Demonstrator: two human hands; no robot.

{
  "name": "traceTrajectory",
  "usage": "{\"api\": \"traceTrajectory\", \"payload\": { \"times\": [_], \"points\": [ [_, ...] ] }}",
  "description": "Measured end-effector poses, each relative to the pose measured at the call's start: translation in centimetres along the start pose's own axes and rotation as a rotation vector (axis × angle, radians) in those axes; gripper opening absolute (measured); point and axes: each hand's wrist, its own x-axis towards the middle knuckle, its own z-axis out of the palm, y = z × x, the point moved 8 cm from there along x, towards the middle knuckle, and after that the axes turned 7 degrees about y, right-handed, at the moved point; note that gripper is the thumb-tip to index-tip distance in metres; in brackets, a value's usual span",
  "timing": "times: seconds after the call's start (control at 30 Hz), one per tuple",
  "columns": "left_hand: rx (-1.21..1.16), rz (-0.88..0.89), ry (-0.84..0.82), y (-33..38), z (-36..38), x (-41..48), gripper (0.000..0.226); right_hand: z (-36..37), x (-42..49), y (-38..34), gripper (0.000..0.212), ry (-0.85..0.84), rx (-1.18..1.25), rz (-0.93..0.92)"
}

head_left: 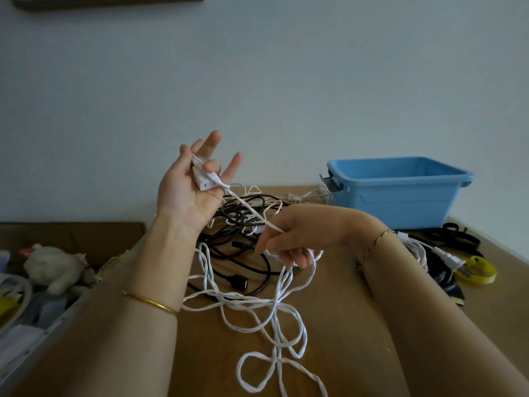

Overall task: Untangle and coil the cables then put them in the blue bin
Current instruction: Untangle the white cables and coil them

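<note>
Pale wall (286, 81) rises behind a wooden table (329, 353), with the blue bin (400, 202) at its far right. Black cables (237, 213) lie tangled mid-table, and the white cable (257, 302) loops toward the near edge. The raised, palm-up left hand (189, 193) clamps the cable's white end block (201, 179) under a curled finger. The right hand (294, 230) pinches the taut strand below.
</note>
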Motion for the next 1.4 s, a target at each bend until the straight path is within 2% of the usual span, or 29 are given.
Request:
{"api": "traceTrajectory", "payload": {
  "times": [0.1, 0.17, 0.3, 0.37, 0.43, 0.53, 0.6, 0.67, 0.77, 0.87, 0.93, 1.03, 1.13, 1.3, 1.4],
  "points": [
    [0.153, 0.050, 0.106, -0.6, -0.7, 0.1, 0.024, 0.2, -0.4, -1.0, 0.019, -0.041, -0.105, -0.003],
    [0.356, 0.122, 0.132, -1.0, -0.5, -0.1, 0.020, -0.6, -0.7, -1.3, 0.016, 0.015, -0.149, -0.012],
    [1.001, 0.364, 0.084, -0.9, 0.2, -0.7, 0.044, -2.5, -2.0, -2.0, 0.014, 0.113, -0.096, -0.058],
    [1.281, 0.449, 0.028, -1.2, 0.8, -1.1, 0.047, -3.9, -2.4, -2.3, 0.016, 0.231, -0.064, -0.077],
    [1.437, 0.443, -0.023, -2.0, 1.4, -1.3, 0.042, -5.6, -2.6, -2.2, 0.015, 0.417, -0.031, -0.078],
    [1.560, 0.251, -0.157, -4.0, 1.9, -1.5, 0.040, -8.0, -3.2, -1.9, 0.006, 0.725, -0.082, -0.100],
    [1.472, 0.047, -0.254, -5.3, 2.2, -2.1, 0.038, -9.4, -3.9, -1.7, 0.008, 0.918, -0.129, -0.139],
    [1.207, -0.208, -0.296, -6.6, 2.0, -2.8, 0.039, -10.3, -4.7, -1.3, 0.007, 1.040, -0.124, -0.170],
    [0.905, -0.482, -0.385, -7.9, 2.3, -4.2, 0.044, -10.5, -4.8, -0.7, 0.005, 1.101, -0.101, -0.189],
    [0.665, -0.630, -0.553, -8.2, 2.9, -5.2, 0.060, -10.1, -4.3, -0.2, 0.008, 1.109, -0.065, -0.167],
    [0.583, -0.667, -0.620, -8.0, 3.0, -5.4, 0.059, -9.9, -4.0, 0.3, 0.012, 1.123, -0.045, -0.140],
    [0.450, -0.719, -0.690, -7.8, 3.6, -5.7, 0.045, -9.7, -3.5, 1.1, 0.012, 1.110, -0.052, -0.082],
    [0.219, -0.735, -0.686, -6.9, 4.8, -5.5, 0.042, -9.3, -2.8, 1.8, 0.015, 1.085, -0.124, -0.019],
    [-0.085, -0.588, -0.609, -1.9, 6.4, -4.1, 0.041, -7.3, -0.9, 5.3, 0.003, 0.875, -0.183, 0.115],
    [-0.133, -0.475, -0.561, 0.6, 5.6, -3.2, 0.040, -6.0, -0.4, 7.5, 0.006, 0.779, 0.066, 0.123]
  ]
}}
